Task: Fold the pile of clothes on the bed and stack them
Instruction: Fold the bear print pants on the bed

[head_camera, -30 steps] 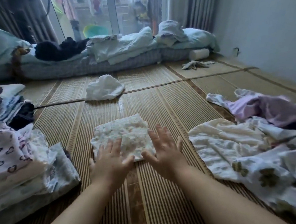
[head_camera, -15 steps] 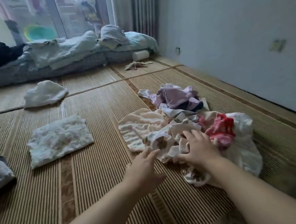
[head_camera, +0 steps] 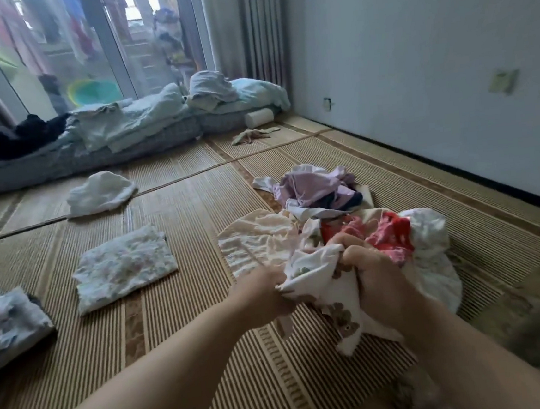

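Both hands grip one white garment with brown flower prints (head_camera: 327, 284), lifted a little off the unfolded pile (head_camera: 336, 217) on the woven mat. My left hand (head_camera: 264, 295) holds its left edge; my right hand (head_camera: 372, 275) bunches its upper right part. The pile holds cream, lilac, red and white pieces. A folded pale floral cloth (head_camera: 123, 266) lies flat to the left. The edge of a stack of folded clothes (head_camera: 6, 318) shows at the far left.
A crumpled white cloth (head_camera: 99, 192) lies further back on the mat. Rolled bedding (head_camera: 97, 135) with a black garment lines the window side. The white wall (head_camera: 431, 73) runs along the right. Bare mat lies between the folded cloth and the pile.
A second ago both hands lay flat on the folded floral cloth. The view has swung right to the pile, and both hands have taken hold of the flower-print garment and raised it.
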A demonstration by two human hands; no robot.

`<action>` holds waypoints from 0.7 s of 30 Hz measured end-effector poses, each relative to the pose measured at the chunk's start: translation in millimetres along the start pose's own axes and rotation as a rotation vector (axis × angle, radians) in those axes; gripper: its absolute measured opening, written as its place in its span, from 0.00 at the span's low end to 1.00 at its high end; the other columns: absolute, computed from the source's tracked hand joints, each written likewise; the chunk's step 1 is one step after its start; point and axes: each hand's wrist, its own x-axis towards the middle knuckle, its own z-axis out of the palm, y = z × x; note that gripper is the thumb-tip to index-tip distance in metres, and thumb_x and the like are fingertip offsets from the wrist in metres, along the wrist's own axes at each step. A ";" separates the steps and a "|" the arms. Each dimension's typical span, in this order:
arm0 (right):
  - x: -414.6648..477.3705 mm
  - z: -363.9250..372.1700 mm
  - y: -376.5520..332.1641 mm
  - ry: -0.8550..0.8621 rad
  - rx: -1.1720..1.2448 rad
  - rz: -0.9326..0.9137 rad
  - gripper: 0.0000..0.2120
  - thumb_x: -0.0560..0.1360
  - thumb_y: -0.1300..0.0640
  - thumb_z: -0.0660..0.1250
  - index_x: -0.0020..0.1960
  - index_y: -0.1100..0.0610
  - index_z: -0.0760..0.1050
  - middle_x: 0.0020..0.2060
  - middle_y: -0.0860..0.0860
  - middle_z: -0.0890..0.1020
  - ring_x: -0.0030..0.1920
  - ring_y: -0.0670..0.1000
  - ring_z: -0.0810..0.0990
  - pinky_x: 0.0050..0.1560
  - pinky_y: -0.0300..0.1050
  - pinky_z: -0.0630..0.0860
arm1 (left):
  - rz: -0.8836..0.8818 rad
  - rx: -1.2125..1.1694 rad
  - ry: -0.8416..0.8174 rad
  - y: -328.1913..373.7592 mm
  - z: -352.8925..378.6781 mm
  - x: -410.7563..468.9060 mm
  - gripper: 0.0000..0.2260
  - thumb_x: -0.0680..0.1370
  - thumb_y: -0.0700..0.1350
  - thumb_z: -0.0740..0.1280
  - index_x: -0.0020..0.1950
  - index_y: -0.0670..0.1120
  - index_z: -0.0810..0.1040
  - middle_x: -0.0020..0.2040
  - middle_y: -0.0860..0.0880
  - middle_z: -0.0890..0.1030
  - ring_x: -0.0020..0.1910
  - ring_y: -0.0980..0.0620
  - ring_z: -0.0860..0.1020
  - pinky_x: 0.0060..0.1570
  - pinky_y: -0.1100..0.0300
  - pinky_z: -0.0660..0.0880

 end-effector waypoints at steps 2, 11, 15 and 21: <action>-17.0 6.3 -2.4 0.000 0.025 0.066 0.05 0.60 0.59 0.63 0.33 0.57 0.77 0.43 0.64 0.80 0.41 0.59 0.77 0.44 0.50 0.74 | -0.035 -0.012 -0.027 -7.7 1.8 -33.9 0.03 0.73 0.45 0.69 0.40 0.52 0.76 0.43 0.50 0.81 0.44 0.48 0.81 0.46 0.52 0.79; -56.9 74.1 46.4 -0.308 -1.094 0.535 0.03 0.62 0.55 0.64 0.33 0.50 0.77 0.30 0.44 0.79 0.29 0.42 0.75 0.30 0.37 0.71 | -0.143 0.030 0.027 -98.8 22.7 -190.9 0.13 0.77 0.42 0.65 0.61 0.51 0.76 0.66 0.48 0.76 0.63 0.49 0.76 0.58 0.62 0.73; -26.2 122.1 65.8 -0.125 -1.251 0.218 0.05 0.71 0.52 0.63 0.40 0.48 0.77 0.42 0.46 0.81 0.42 0.47 0.78 0.41 0.43 0.73 | -0.332 -0.035 -0.278 -109.5 40.3 -218.6 0.05 0.70 0.61 0.65 0.42 0.64 0.79 0.79 0.49 0.50 0.77 0.45 0.50 0.74 0.46 0.54; 25.7 171.5 113.8 -0.237 -1.277 0.233 0.22 0.80 0.56 0.58 0.74 0.48 0.63 0.71 0.52 0.70 0.63 0.52 0.74 0.53 0.41 0.75 | -0.486 0.078 0.160 -111.9 56.2 -215.5 0.12 0.75 0.61 0.62 0.48 0.58 0.81 0.50 0.55 0.74 0.54 0.53 0.70 0.53 0.53 0.71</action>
